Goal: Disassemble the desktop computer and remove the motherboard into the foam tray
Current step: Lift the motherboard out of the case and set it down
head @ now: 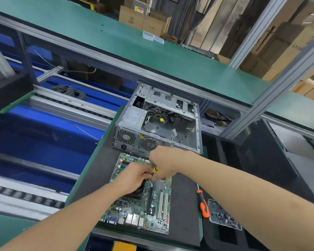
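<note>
The green motherboard [152, 201] lies flat on a dark mat [183, 205] in front of me. Behind it stands the opened grey computer case [181, 131], with loose cables and the power supply [134, 117] inside. My right hand [163, 163] is closed around a screwdriver with a yellow and black handle [155, 169], held upright over the middle of the board. My left hand [132, 175] rests on the board right beside it, fingers pinched at the tool's lower end. What its fingertips touch is hidden.
An orange-handled screwdriver [203, 205] lies on the mat to the right of the board, next to a clear tray of small parts [223, 216]. Black foam [261, 160] lies at the right. A conveyor with blue bins [43, 142] runs along the left, a green shelf behind.
</note>
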Action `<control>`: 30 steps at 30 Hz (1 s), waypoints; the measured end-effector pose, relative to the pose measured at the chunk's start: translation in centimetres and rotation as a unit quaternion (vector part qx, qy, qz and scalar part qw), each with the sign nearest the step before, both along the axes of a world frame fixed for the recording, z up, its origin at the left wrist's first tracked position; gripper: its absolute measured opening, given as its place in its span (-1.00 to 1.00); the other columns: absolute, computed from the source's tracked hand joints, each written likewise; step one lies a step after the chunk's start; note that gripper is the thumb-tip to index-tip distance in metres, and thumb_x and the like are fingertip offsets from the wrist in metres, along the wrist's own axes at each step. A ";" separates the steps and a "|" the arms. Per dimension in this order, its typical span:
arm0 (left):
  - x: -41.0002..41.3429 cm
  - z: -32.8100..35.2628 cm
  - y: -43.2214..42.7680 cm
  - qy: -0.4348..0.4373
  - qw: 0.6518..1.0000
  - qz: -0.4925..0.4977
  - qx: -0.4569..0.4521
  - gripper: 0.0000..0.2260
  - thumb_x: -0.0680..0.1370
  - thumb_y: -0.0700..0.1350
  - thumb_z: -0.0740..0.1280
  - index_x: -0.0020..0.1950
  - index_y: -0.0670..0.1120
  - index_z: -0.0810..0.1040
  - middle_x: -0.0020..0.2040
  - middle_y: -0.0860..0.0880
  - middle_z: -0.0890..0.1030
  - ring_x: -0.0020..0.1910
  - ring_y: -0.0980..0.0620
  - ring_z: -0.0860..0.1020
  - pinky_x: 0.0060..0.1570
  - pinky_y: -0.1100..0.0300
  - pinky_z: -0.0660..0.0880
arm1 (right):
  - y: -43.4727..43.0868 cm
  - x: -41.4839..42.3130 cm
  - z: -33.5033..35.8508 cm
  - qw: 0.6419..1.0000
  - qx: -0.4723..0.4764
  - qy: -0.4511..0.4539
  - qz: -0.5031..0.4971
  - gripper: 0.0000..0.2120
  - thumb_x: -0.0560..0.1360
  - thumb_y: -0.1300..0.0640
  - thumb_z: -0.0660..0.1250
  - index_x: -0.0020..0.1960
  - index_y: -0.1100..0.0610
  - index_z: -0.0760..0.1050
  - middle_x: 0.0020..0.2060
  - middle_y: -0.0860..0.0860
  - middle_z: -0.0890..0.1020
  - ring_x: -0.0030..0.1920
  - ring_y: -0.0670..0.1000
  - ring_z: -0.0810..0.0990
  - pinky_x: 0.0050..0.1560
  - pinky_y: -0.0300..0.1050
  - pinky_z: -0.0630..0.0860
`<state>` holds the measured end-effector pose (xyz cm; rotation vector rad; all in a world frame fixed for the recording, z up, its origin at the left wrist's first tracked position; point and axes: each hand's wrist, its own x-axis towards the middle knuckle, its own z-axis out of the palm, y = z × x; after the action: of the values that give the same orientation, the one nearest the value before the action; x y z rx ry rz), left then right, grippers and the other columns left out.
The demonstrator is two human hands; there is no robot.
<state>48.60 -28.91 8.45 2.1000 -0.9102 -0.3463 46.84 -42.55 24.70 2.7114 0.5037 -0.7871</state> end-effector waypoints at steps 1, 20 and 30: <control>0.1 0.0 0.0 -0.009 1.000 0.003 0.008 -0.83 0.65 -0.15 0.33 -0.04 0.00 0.70 -0.18 0.09 0.71 -0.28 0.28 0.56 -0.23 0.19 0.48 | 0.6 0.1 0.2 0.997 0.044 0.003 -0.063 -0.47 0.54 -0.20 0.39 -0.40 0.16 0.39 -0.54 0.02 0.52 -0.57 -0.04 0.38 -0.55 -0.23 0.30; 0.3 0.0 0.4 0.044 0.999 0.008 -0.012 -0.83 0.65 -0.13 0.34 0.00 0.13 0.67 -0.01 0.20 0.72 0.01 0.22 0.64 0.10 0.15 0.56 | 0.2 1.3 -0.5 0.999 -0.004 -0.009 0.034 -0.62 0.53 0.01 0.45 -0.33 0.18 0.43 -0.47 0.04 0.40 -0.45 0.07 0.34 -0.49 -0.19 0.25; 0.1 0.0 0.2 0.023 1.000 -0.011 -0.006 -0.83 0.67 -0.10 0.34 0.05 0.06 0.75 -0.27 0.41 0.63 -0.31 0.44 0.53 -0.27 0.52 0.35 | 0.1 -0.4 0.0 0.997 0.058 -0.004 -0.052 -0.75 0.53 0.03 0.42 -0.23 0.17 0.55 -0.40 0.03 0.63 -0.37 0.06 0.63 -0.33 -0.11 0.57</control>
<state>48.65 -28.70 8.48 2.0640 -0.9067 -0.3987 46.46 -42.48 24.74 2.8673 0.4212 -0.7968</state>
